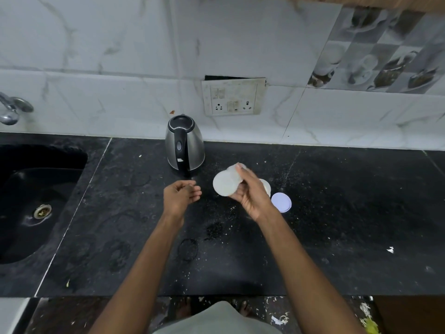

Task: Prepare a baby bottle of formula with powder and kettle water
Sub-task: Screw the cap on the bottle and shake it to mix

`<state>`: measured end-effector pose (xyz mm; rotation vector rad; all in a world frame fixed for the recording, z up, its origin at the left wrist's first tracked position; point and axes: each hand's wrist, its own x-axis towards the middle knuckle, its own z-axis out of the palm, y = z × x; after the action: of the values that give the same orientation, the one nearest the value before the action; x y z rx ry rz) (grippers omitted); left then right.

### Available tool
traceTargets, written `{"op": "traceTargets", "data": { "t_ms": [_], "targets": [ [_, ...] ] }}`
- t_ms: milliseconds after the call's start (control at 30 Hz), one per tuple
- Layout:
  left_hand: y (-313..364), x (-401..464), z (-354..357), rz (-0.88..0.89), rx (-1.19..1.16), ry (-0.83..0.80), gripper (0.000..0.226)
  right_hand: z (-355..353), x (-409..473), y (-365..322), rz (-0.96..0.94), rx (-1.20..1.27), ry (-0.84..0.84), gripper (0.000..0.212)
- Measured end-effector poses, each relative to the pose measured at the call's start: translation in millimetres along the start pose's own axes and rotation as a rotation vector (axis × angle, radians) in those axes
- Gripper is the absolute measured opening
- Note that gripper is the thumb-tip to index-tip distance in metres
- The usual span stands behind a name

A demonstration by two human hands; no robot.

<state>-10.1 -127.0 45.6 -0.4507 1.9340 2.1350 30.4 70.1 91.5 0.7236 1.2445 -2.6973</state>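
My right hand [250,192] grips a white, translucent baby bottle [225,186] and holds it tilted above the counter, its round base facing me. Behind that hand stands an open powder tub [266,186], mostly hidden. The tub's pale lid [281,202] lies flat just to its right. A steel kettle with a black handle [185,142] stands against the wall, behind and left of the bottle. My left hand [181,195] hovers left of the bottle with its fingers loosely curled. A small dark bit shows at its fingertips, too blurred to identify.
A black sink [36,201] with a tap [10,109] is sunk into the black stone counter [337,225] at the left. Powder specks are scattered over the counter around the tub. A wall socket plate [232,97] sits above the kettle.
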Motion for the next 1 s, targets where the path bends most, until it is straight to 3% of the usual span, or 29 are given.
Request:
{"op": "traceTargets", "data": {
  "t_ms": [133, 233, 367, 600, 867, 1000],
  "targets": [
    [1.3, -0.2, -0.3, 0.0, -0.006, -0.003, 0.014, 2.0, 3.8, -13.8, -0.114, -0.172, -0.033, 0.037],
    [3.3, 0.8, -0.2, -0.001, -0.008, -0.004, 0.014, 4.7, 6.0, -27.3, -0.215, -0.231, -0.058, 0.057],
    [6.4, 2.3, -0.8, 0.012, -0.002, -0.006, 0.014, 14.5, 1.3, -39.8, -0.261, -0.455, -0.202, 0.065],
    [7.4, 4.0, 1.4, 0.003, 0.001, -0.013, 0.014, 13.8, 1.2, -18.7, -0.23, -0.394, -0.228, 0.068],
    [-0.6, 0.6, -3.5, 0.008, 0.029, -0.011, 0.015, 9.4, 11.9, -43.6, -0.275, -0.37, -0.205, 0.068],
    [-1.5, -0.2, 1.2, 0.006, 0.02, -0.011, 0.015, 13.1, 13.8, -46.4, -0.249, -0.289, -0.059, 0.044]
  ]
}}
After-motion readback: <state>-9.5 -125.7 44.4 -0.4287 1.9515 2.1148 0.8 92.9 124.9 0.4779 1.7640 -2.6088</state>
